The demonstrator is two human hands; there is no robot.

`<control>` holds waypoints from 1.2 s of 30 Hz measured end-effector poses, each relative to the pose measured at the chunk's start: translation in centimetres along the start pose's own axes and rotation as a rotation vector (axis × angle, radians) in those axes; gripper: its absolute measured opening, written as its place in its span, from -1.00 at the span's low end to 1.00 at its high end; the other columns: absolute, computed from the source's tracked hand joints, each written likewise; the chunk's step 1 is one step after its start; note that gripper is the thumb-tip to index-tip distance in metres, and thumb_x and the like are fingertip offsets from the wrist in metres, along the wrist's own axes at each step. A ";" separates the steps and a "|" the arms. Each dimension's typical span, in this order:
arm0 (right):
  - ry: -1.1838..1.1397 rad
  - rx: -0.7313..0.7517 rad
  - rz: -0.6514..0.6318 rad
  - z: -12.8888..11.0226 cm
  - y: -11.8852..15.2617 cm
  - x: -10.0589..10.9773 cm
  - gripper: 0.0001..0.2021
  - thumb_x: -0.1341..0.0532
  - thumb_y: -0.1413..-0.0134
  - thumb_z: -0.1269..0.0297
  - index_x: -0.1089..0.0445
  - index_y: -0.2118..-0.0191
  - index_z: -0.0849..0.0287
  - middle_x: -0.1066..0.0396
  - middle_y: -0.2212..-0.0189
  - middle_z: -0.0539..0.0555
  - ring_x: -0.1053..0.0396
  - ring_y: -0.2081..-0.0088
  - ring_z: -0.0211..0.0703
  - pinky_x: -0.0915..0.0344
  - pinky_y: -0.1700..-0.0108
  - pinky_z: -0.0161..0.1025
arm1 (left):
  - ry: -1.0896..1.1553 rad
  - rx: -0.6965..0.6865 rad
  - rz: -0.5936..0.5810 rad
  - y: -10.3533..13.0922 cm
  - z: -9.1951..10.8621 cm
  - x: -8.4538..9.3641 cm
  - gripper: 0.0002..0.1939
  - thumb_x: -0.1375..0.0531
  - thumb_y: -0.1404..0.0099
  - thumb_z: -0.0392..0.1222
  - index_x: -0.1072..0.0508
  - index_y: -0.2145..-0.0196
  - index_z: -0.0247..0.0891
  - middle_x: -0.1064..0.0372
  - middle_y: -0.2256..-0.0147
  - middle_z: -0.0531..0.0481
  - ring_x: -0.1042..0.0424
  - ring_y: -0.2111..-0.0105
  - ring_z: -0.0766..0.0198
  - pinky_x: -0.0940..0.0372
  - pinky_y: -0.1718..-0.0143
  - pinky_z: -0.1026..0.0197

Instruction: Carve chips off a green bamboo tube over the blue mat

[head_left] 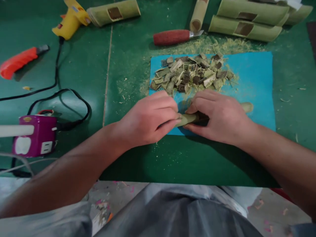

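Fingers (167,113) of the left hand (151,121) close in a pinch on one end of a slim green bamboo tube (187,119), while the right hand (219,115) curls over its middle, thumb and fingertips set narrowly about it. The tube lies low over the near part of a bright blue sheet (258,80), its other end showing beyond the right hand. A dark patch shows beneath the right fingers; whether it is a cut opening or only shadow cannot be told, nor whether a small tool is hidden in either grip.

Judging by the two-handed hold, the step in hand is close work on this single tube, one hand steadying as the other works. The next move seems to call for a firm left pinch, since a round piece could roll, and light, careful pressure from the right fingertips.

Just behind the hands, bamboo chips (195,72) are heaped on the sheet. Past its back edge, a red-handled knife (172,37) rests on the green tabletop (130,65), near bamboo tubes with rectangular windows (269,32). To the left lie a yellow hot-glue gun (69,24), an orange-handled cutter (21,61) and a purple power socket (37,136).
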State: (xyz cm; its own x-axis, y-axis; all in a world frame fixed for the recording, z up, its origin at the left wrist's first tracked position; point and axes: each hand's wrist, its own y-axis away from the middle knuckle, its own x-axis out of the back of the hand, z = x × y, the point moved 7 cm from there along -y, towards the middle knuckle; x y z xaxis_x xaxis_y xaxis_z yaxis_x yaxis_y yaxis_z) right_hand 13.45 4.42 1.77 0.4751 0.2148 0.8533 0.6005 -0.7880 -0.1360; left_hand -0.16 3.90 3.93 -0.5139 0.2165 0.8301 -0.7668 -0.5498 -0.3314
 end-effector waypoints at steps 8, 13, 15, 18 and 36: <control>-0.006 0.000 -0.013 0.1 0.0 -0.1 -0.84 -0.24 -0.05 0.14 -0.36 0.36 0.10 -0.41 0.33 0.10 -0.34 0.23 -0.04 -0.18 0.29 -0.16 | 0.039 -0.007 -0.040 -0.1 -0.4 0.0 -0.80 -0.08 -0.41 -0.21 -0.43 0.36 -0.21 -0.48 0.32 -0.05 -0.42 0.31 0.23 -0.29 0.23 0.14; -0.007 -0.002 0.004 0.1 0.1 0.0 -0.83 -0.24 -0.05 0.12 -0.36 0.36 0.11 -0.41 0.33 0.10 -0.34 0.23 -0.05 -0.19 0.28 -0.17 | 0.060 -0.001 -0.045 -0.4 -0.4 -0.1 -0.78 -0.08 -0.41 -0.20 -0.42 0.39 -0.22 -0.47 0.34 -0.06 -0.41 0.32 0.24 -0.29 0.24 0.15; -0.007 0.002 -0.008 0.1 0.1 -0.1 -0.83 -0.25 -0.05 0.12 -0.36 0.35 0.11 -0.41 0.33 0.09 -0.33 0.25 -0.07 -0.19 0.29 -0.18 | 0.071 -0.008 -0.053 -0.2 -0.4 0.0 -0.79 -0.08 -0.41 -0.21 -0.43 0.37 -0.22 -0.47 0.33 -0.05 -0.42 0.32 0.25 -0.29 0.23 0.16; -0.005 0.004 -0.012 0.1 0.1 -0.1 -0.84 -0.25 -0.04 0.14 -0.36 0.35 0.10 -0.41 0.33 0.08 -0.33 0.25 -0.08 -0.18 0.30 -0.18 | 0.049 -0.013 -0.068 -0.1 -0.6 -0.1 -0.79 -0.08 -0.42 -0.20 -0.44 0.35 -0.21 -0.49 0.31 -0.04 -0.42 0.31 0.25 -0.30 0.21 0.15; -0.037 -0.003 -0.036 0.1 0.0 -0.4 -0.83 -0.24 -0.08 0.12 -0.36 0.35 0.10 -0.38 0.35 0.07 -0.32 0.24 -0.08 -0.16 0.30 -0.18 | 0.230 0.000 -0.056 -0.3 -1.2 0.1 -0.85 -0.13 -0.41 -0.20 -0.45 0.32 -0.20 -0.51 0.29 -0.06 -0.47 0.27 0.26 -0.36 0.18 0.17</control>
State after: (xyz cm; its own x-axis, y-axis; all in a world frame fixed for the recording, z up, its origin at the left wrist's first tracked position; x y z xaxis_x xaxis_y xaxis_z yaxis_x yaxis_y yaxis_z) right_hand 13.28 4.40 1.43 0.4768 0.2638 0.8385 0.6157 -0.7810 -0.1043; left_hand -0.46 5.00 3.61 -0.5446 0.4248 0.7232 -0.7966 -0.5317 -0.2876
